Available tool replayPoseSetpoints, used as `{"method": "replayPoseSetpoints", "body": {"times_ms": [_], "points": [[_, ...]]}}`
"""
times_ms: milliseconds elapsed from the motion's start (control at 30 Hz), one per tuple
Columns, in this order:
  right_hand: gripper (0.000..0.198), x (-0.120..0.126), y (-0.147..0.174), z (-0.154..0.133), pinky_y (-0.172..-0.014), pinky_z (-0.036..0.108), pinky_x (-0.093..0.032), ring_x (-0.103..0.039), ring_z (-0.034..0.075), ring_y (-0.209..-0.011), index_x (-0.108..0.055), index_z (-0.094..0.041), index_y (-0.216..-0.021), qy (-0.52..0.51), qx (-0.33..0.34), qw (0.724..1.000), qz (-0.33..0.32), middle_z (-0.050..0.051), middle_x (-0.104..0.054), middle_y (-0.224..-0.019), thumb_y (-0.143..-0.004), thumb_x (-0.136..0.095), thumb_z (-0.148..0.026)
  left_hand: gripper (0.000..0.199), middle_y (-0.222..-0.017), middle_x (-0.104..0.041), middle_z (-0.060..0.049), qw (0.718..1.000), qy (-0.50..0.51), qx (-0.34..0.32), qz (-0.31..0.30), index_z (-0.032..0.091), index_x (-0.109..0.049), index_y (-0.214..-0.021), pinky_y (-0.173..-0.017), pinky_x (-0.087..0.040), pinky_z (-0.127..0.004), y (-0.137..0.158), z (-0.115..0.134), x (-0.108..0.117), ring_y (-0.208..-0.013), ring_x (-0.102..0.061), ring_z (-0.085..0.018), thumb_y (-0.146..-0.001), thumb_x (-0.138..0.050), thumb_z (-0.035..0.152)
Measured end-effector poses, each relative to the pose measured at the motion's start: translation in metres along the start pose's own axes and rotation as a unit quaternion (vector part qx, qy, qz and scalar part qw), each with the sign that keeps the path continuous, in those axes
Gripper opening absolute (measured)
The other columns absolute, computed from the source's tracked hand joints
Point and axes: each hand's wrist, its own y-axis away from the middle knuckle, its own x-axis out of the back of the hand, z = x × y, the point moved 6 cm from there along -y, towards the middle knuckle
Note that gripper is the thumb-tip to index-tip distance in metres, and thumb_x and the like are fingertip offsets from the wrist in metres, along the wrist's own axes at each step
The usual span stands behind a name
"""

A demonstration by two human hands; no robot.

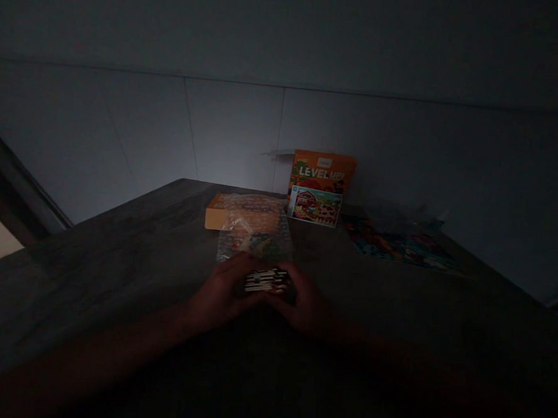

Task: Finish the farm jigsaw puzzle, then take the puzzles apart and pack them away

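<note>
Between my two hands is a stack of puzzle pieces point(268, 280), their pale cut edges facing me. My left hand point(219, 293) wraps round the stack's left side, and my right hand point(306, 301) closes on its right side. The thumbs come together below it. Just beyond my fingers lies a clear plastic bag point(254, 223) with something colourful in or under it; which, I cannot tell. The bag partly covers an orange box part point(215, 218). Dim light hides the finger details.
An orange box marked "LEVEL UP!" point(322, 164) stands near the wall at the back. A farm picture card point(315, 207) leans on its front. To the right lie a colourful sheet point(400, 245) and clear plastic point(413, 215) on the grey table point(130, 244).
</note>
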Motion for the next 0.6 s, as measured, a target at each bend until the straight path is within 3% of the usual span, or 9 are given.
{"method": "replayPoseSetpoints", "body": {"times_ms": [67, 200, 267, 367, 433, 500, 600], "points": [[0.041, 0.001, 0.001, -0.003, -0.079, 0.034, -0.050, -0.063, 0.021, -0.091, -0.051, -0.020, -0.115, 0.012, 0.000, 1.000, 0.004, 0.007, -0.065, -0.103, -0.081, -0.068, -0.036, 0.031, -0.107, -0.065, -0.008, 0.999, -0.019, -0.047, -0.017, 0.021, -0.060, -0.114, -0.087, -0.050, -0.035, 0.002, 0.006, -0.001, -0.099, -0.060, -0.023, -0.087, -0.063, 0.034], [0.030, 0.002, 0.001, -0.006, -0.080, 0.033, -0.049, -0.062, 0.020, -0.091, -0.053, -0.021, -0.109, 0.010, -0.003, 1.000, 0.004, 0.005, -0.066, -0.102, -0.081, -0.063, -0.022, 0.041, -0.105, -0.066, -0.007, 0.998, -0.004, -0.052, -0.029, 0.021, -0.059, -0.112, -0.088, -0.048, -0.036, 0.000, 0.006, 0.001, -0.099, -0.060, -0.024, -0.081, -0.070, 0.045], [0.032, 0.003, 0.001, -0.005, -0.083, 0.034, -0.048, -0.061, 0.021, -0.095, -0.052, -0.021, -0.109, 0.001, -0.003, 1.000, 0.003, 0.006, -0.065, -0.105, -0.078, -0.059, -0.014, 0.039, -0.100, -0.065, -0.007, 0.999, 0.031, -0.026, 0.019, 0.019, -0.059, -0.104, -0.085, -0.049, -0.035, -0.003, -0.003, 0.010, -0.096, -0.060, -0.023, -0.084, -0.062, 0.052], [0.040, 0.006, 0.000, -0.005, -0.089, 0.036, -0.047, -0.059, 0.021, -0.102, -0.051, -0.021, -0.110, -0.001, 0.001, 1.000, 0.011, 0.006, -0.063, -0.110, -0.074, -0.053, -0.006, 0.037, -0.103, -0.063, -0.010, 0.977, 0.016, 0.103, 0.187, 0.017, -0.057, -0.104, -0.081, -0.049, -0.034, -0.005, -0.039, 0.034, -0.094, -0.060, -0.022, -0.092, -0.045, 0.050], [0.042, 0.007, 0.000, -0.003, -0.092, 0.037, -0.046, -0.059, 0.021, -0.104, -0.050, -0.022, -0.111, 0.003, 0.002, 1.000, 0.020, 0.006, -0.063, -0.112, -0.072, -0.051, -0.004, 0.048, -0.111, -0.060, -0.014, 0.943, -0.056, 0.200, 0.259, 0.015, -0.054, -0.117, -0.082, -0.049, -0.037, -0.001, -0.066, 0.047, -0.100, -0.059, -0.026, -0.087, -0.053, 0.052], [0.043, 0.008, 0.000, -0.002, -0.092, 0.037, -0.045, -0.058, 0.021, -0.105, -0.049, -0.023, -0.111, 0.002, 0.000, 1.000, 0.027, 0.006, -0.062, -0.113, -0.072, -0.050, -0.004, 0.062, -0.117, -0.057, -0.019, 0.923, -0.124, 0.276, 0.238, 0.010, -0.052, -0.122, -0.089, -0.046, -0.043, -0.001, -0.090, 0.050, -0.109, -0.055, -0.032, -0.082, -0.056, 0.057], [0.044, 0.009, 0.001, -0.003, -0.092, 0.038, -0.046, -0.058, 0.022, -0.105, -0.049, -0.023, -0.111, -0.011, 0.001, 1.000, 0.029, 0.007, -0.062, -0.113, -0.072, -0.048, -0.004, 0.065, -0.123, -0.055, -0.022, 0.890, -0.195, 0.392, 0.129, 0.014, -0.056, -0.119, -0.095, -0.037, -0.057, 0.001, -0.119, 0.044, -0.120, -0.046, -0.042, -0.082, -0.046, 0.066]]}}
